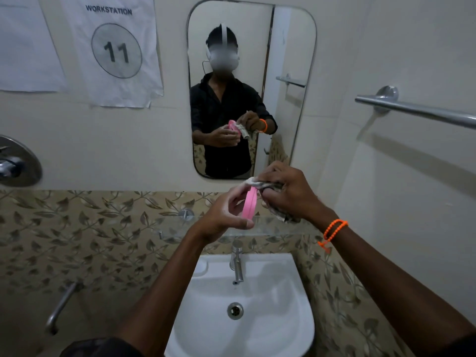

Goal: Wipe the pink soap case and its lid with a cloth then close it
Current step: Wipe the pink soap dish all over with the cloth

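1. pink soap case part (249, 205): held edge-on in the air above the white sink (270, 318), in front of the lower edge of the mirror (251, 86). only a narrow pink rim shows; cannot tell whether it is the case or its lid.
2. left hand (226, 215): fingers curled round the pink piece, thumb below near its lower end, fingertips on its left side. holding it, tilted nearly upright.
3. cloth (260, 183): pale, patterned, bunched; its white end touches the top of the pink piece, the rest hangs down under the right palm.
4. right hand (288, 191): fingers closed round the cloth, gripping it against the right side of the pink piece. orange bead bracelet (333, 229) on that wrist.
5. glass shelf (206, 225) just behind and below the hands, fixed to the leaf-patterned tile band.
6. chrome tap (237, 264) stands at the back of the sink, below the hands; drain (235, 311) at basin centre.
7. mirror reflects the person in a dark shirt, both hands together on the pink piece and cloth.
8. wall left: paper sign (113, 50) reading "workstation 11"; chrome valve (15, 163) at far left.
9. wall right: metal towel bar (417, 109).
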